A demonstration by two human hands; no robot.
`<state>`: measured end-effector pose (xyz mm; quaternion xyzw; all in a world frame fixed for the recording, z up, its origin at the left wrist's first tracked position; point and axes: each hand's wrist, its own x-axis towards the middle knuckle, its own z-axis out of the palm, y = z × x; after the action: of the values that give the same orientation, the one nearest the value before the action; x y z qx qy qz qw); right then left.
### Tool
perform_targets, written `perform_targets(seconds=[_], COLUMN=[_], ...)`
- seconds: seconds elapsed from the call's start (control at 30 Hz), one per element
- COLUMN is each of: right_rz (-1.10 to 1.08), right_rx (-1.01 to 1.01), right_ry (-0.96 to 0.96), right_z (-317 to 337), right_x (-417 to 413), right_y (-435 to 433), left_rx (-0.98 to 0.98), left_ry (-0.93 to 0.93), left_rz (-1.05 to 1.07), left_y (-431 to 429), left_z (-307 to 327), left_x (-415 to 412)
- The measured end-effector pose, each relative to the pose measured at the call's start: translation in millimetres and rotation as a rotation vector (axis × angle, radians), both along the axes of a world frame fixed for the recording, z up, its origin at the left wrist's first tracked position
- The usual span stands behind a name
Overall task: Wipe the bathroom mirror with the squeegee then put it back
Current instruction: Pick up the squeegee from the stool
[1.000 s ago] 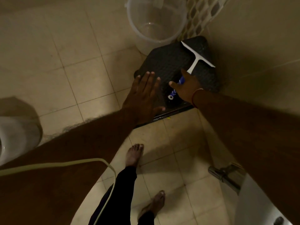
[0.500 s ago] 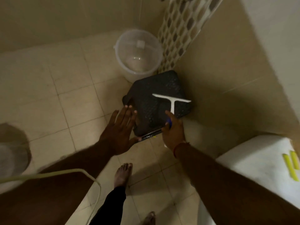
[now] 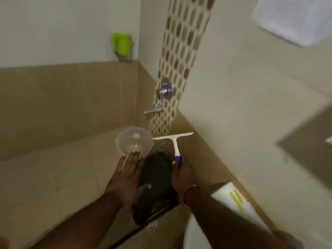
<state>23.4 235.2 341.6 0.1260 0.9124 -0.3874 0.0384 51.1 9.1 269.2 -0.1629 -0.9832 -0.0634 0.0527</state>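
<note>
In a dim, beige-tiled bathroom, a person's right hand (image 3: 181, 174) is wrapped around the blue grip of a white squeegee (image 3: 175, 143), holding it upright in the air with its blade level, over the far end of a dark textured stool (image 3: 156, 178) that stands on the tiled floor (image 3: 53, 177) in the corner. The left hand (image 3: 128, 178) is spread flat with fingers together, holding nothing, above the stool's left edge. Just beyond its fingertips a clear plastic bucket (image 3: 134, 143) stands on the floor against the wall. Behind the bucket a strip of brown-and-cream mosaic tile (image 3: 179, 56) climbs the wall, carrying a chrome shower valve (image 3: 165, 88) and, below it, a spout (image 3: 153, 110). The lower walls are tan, the upper walls cream. High on the left wall a lime-green mug (image 3: 122, 44) sits in a small holder. At the lower right, the edge of a white fixture (image 3: 230, 200) bears two yellow marks. A bright window (image 3: 294, 17) fills the upper right corner, and the corner of a dark panel (image 3: 309, 141) shows on the right wall; blur keeps it from being identified.
</note>
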Motion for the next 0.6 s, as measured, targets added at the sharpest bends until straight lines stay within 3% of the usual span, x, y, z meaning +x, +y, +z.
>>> perform_targets(seconds=[0.33, 0.6], right_rz=[-0.011, 0.047], right_rx=[-0.136, -0.225], right_ry=[0.455, 0.662], right_z=[199, 339], right_x=[86, 138], right_y=[60, 87], left_rx=[0.038, 0.069], left_ry=[0.361, 0.613], left_rz=[-0.075, -0.112], left_y=[61, 103], left_z=[200, 345], left_x=[45, 62])
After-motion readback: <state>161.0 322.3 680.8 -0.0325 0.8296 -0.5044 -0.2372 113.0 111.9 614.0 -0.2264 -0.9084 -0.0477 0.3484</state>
